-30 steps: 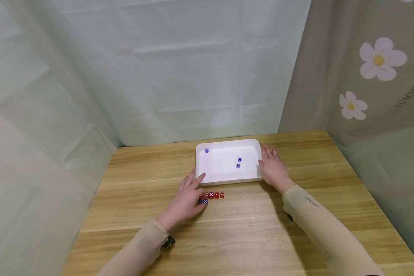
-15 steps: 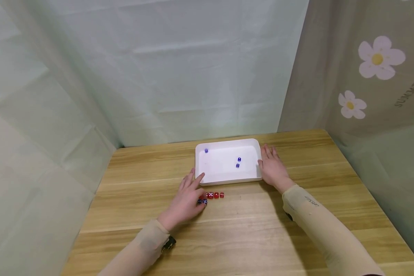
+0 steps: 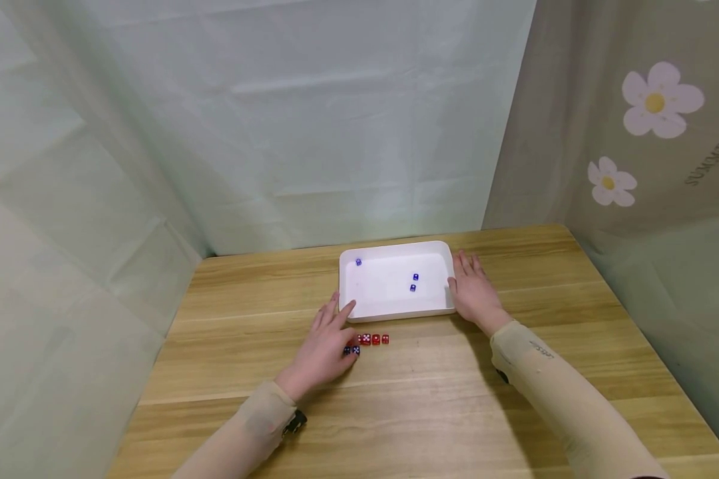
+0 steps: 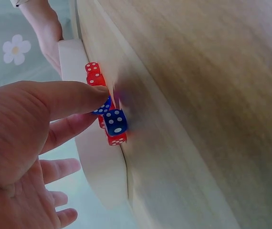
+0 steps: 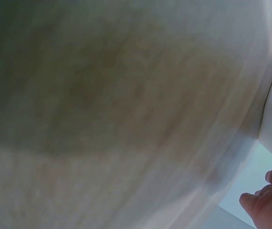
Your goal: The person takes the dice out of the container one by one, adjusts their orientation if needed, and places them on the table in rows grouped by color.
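Observation:
My left hand (image 3: 319, 354) is at the near left corner of a white tray (image 3: 385, 293). Its thumb and index finger pinch a blue die (image 4: 102, 107), while the other fingers stretch out loosely. A second blue die (image 4: 115, 122) sits right beside the pinched one, on the table. Behind them runs a row of red dice (image 3: 376, 339), partly covered by the hand. At the tray's right wall rests my right hand (image 3: 476, 293), fingers straight along the outside and thumb at the rim.
Inside the tray lie a blue die (image 3: 359, 262) near the far left corner and two more blue dice (image 3: 414, 283) right of centre. The wooden table (image 3: 431, 412) ends at a pale curtain (image 3: 335, 133) close behind the tray.

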### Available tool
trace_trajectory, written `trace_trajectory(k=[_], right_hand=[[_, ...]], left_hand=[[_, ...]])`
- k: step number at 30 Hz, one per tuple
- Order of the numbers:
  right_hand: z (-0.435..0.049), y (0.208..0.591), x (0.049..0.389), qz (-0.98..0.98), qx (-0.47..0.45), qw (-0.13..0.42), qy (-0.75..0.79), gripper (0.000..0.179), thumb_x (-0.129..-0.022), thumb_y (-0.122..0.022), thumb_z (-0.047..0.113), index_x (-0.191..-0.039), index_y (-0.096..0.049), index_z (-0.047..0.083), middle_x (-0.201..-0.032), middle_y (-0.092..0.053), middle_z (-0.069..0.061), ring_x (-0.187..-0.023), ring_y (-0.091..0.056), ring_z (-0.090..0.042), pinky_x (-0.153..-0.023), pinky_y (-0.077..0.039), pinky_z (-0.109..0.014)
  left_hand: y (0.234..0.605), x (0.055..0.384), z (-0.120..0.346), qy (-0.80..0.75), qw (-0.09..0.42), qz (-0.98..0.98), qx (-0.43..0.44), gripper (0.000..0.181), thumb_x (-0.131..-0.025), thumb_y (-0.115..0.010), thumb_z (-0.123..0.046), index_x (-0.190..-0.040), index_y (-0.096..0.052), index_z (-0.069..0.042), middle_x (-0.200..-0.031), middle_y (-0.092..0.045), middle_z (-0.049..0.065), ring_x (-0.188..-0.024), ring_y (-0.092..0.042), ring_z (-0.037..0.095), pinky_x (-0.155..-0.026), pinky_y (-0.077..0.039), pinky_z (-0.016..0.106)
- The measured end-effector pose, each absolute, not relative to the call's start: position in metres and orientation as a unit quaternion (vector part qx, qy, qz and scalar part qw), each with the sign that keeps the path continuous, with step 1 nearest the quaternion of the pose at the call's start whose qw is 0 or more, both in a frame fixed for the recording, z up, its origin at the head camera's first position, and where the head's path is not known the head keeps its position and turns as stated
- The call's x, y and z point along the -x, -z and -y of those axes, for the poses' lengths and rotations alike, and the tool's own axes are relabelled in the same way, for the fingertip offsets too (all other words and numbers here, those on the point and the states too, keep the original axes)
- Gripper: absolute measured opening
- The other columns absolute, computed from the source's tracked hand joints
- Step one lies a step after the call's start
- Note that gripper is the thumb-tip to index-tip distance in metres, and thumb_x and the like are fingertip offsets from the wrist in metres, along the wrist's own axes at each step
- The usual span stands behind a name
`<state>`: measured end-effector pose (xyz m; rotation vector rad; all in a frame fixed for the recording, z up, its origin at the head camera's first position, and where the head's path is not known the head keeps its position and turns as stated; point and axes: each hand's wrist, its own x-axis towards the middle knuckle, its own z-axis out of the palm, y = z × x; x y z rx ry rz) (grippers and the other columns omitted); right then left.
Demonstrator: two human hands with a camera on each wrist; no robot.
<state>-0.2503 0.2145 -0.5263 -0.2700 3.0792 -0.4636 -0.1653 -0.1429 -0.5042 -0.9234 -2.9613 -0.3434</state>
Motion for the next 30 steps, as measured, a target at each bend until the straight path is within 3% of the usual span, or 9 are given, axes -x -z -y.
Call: trace_trajectory(k=[30], right_hand=[[-0.2125,0.5229,0.2481,-0.985,0.084,0.013,0.15,0.064,-0.116,-0.033,0.026,-0.165,-0.014,-0.011,-0.174,-0.012,-0.03,-0.16,-0.006,-0.053,-0.13,-0.011,-0.056]], left_hand=[[0.508,0.1638,0.1415,0.103,0.014,0.954,0.281,0.02,-0.084,-0.093,-0.026,-0.086,-0.073,-0.021,-0.17,-0.037,0.016,-0.163,-0.007,0.045,-0.127,-0.019,0.065]])
